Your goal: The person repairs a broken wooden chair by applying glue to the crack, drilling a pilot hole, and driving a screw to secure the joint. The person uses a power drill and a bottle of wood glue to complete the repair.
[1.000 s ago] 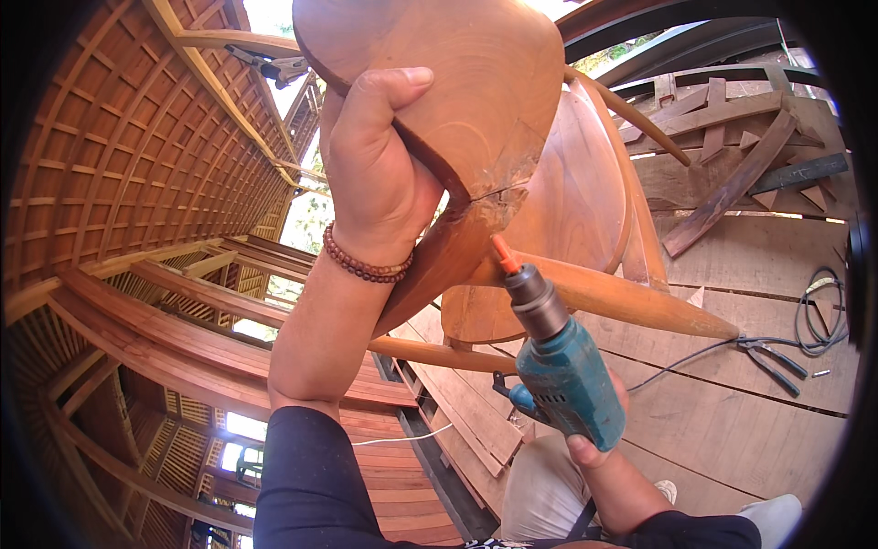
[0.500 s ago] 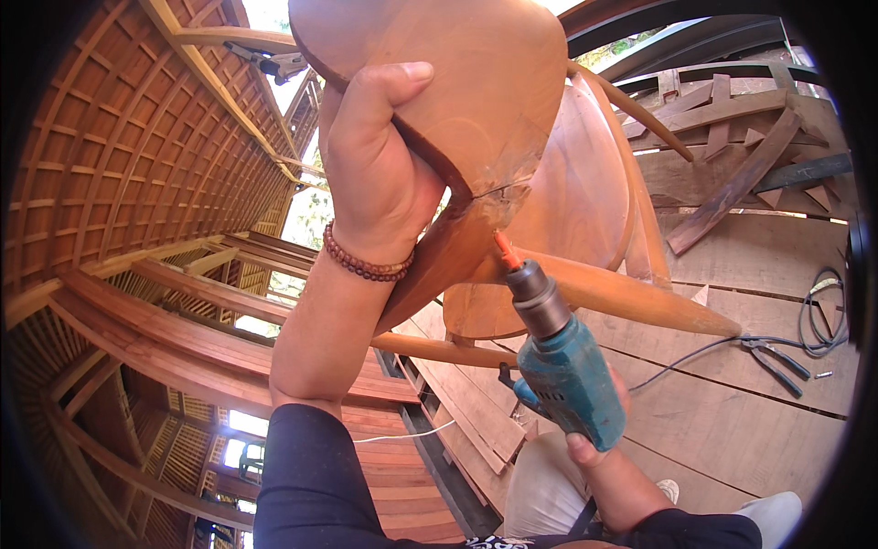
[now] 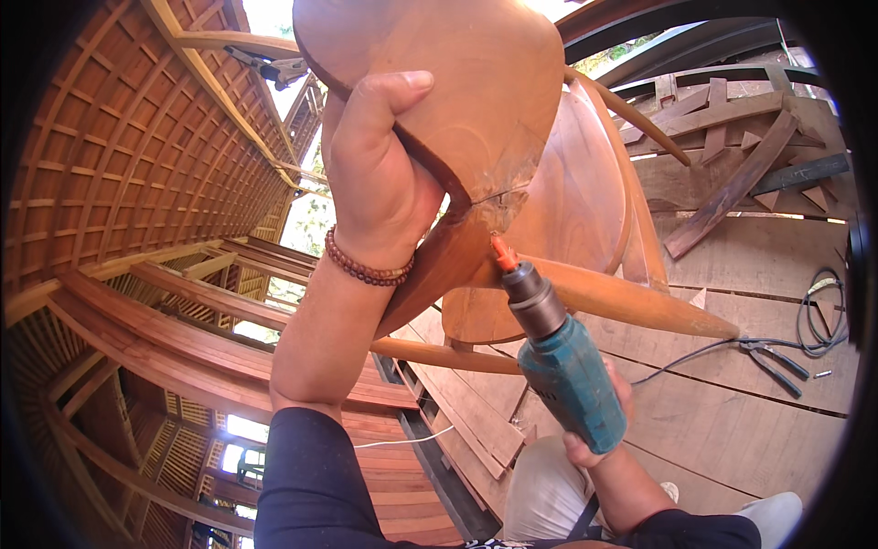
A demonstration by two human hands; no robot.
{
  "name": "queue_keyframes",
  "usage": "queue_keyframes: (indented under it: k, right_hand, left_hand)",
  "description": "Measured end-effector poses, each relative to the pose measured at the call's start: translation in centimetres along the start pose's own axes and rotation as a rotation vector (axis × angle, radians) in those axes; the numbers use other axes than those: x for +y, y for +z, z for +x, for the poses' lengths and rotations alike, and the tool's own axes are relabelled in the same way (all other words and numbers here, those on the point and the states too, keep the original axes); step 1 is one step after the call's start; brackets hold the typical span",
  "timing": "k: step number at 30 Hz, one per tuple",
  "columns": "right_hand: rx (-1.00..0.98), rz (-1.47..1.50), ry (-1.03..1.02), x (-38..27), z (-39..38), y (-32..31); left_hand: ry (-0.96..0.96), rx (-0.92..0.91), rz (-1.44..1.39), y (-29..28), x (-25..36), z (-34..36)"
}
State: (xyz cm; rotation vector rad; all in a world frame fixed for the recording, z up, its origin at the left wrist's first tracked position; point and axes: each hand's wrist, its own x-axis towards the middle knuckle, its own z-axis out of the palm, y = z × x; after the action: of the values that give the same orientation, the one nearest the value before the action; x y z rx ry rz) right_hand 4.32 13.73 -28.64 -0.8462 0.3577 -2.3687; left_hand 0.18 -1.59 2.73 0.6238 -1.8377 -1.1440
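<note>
A brown wooden chair lies tilted in front of me, its smooth broad panel at the top and a round leg pointing right. My left hand, wearing a bead bracelet, is closed round the panel's edge, thumb on its face. In my right hand is a teal power drill, pointing up and left. Its orange tip meets or nearly touches the wood just below a cracked, rough joint; exact contact is unclear. Most of my right fingers are hidden behind the drill.
Pliers and a dark coiled cord lie on the plank floor at right. Wood offcuts are piled at the far right. A pale cable crosses boards below my left arm.
The drill has rolled slightly, hiding the dark part on its left side, and its tip has shifted a little left and down. My left hand keeps its grip on the chair.
</note>
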Motion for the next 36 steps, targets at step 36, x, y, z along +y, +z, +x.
queue_keyframes:
  k: [36]
  right_hand:
    - [-0.04,-0.134,-0.11,-0.3,1.6,-0.1]
  left_hand:
    - [0.036,0.017,0.03,-0.2,-0.1,0.2]
